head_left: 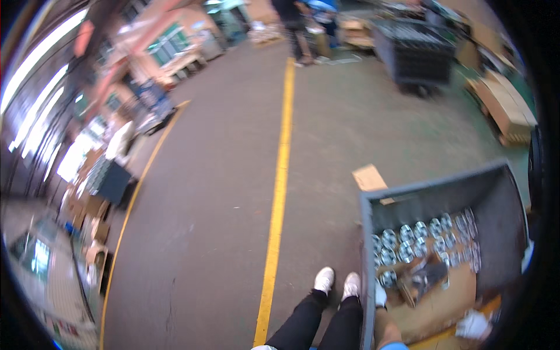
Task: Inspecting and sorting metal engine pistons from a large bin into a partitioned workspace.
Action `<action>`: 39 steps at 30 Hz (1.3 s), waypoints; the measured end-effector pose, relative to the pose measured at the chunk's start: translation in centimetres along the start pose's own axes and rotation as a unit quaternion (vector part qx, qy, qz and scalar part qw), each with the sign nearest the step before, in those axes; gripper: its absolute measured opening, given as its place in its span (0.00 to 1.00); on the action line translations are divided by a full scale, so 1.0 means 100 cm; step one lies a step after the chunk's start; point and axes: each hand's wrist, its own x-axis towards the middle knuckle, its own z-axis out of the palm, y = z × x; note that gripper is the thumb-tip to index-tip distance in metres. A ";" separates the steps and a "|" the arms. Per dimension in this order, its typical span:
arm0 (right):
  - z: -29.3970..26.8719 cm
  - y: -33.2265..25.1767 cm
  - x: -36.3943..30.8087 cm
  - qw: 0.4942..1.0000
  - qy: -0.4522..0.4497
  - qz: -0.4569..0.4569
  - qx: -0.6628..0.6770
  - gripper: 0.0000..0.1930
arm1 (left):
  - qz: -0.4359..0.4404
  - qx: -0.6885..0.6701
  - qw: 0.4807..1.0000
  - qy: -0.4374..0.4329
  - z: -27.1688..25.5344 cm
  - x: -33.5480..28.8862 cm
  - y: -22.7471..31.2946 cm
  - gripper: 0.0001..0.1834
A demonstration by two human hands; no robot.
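At the lower right stands a deep grey bin (440, 184). Several shiny round metal parts (406, 234) sit in rows inside it. My left hand (380, 296), in a white glove, reaches down just inside the bin's left wall, close to the nearest metal parts. Its fingers are mostly hidden. Beside it, a blurred brown-and-dark piece (423, 280) rests tilted over a cardboard sheet (449, 302); I cannot make out its kind. Farther right, my right hand (472, 325), also white-gloved, is near the bin's near side by a yellow edge (434, 339). Motion smears its fingers.
A cardboard piece (370, 178) lies on the floor against the bin's far side. Beyond are a dark wheeled bin (414, 55) and a long carton (504, 108). A yellow floor line (280, 186) runs past my feet towards a person (294, 29). Boxes and a grey bin (109, 181) line the left.
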 end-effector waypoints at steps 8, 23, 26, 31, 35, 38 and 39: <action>0.038 0.061 0.032 0.995 -0.042 0.024 -0.082 0.16 | 0.218 -0.023 0.971 0.097 0.044 0.013 -0.060 0.22; -0.246 0.036 -0.251 0.941 0.054 -0.313 0.116 0.19 | 0.396 0.067 0.902 0.157 -0.003 -0.076 -0.062 0.20; -0.272 -0.011 -0.304 0.932 0.053 -0.349 0.080 0.17 | 0.495 0.009 0.862 0.113 -0.005 -0.071 -0.045 0.23; -0.289 -0.127 -0.434 0.942 0.027 -0.314 0.114 0.15 | 0.580 -0.085 0.803 0.105 -0.005 -0.129 -0.008 0.39; -0.213 -0.144 -0.418 0.910 -0.119 -0.315 0.241 0.08 | 0.650 -0.035 0.756 0.070 0.009 -0.119 -0.006 0.37; -0.195 -0.169 -0.420 0.868 -0.169 -0.291 0.364 0.13 | 0.536 -0.136 0.832 -0.025 0.007 -0.091 -0.033 0.28; -0.192 -0.179 -0.417 0.837 -0.197 -0.232 0.454 0.13 | 0.549 -0.178 0.816 -0.010 0.009 -0.078 -0.041 0.27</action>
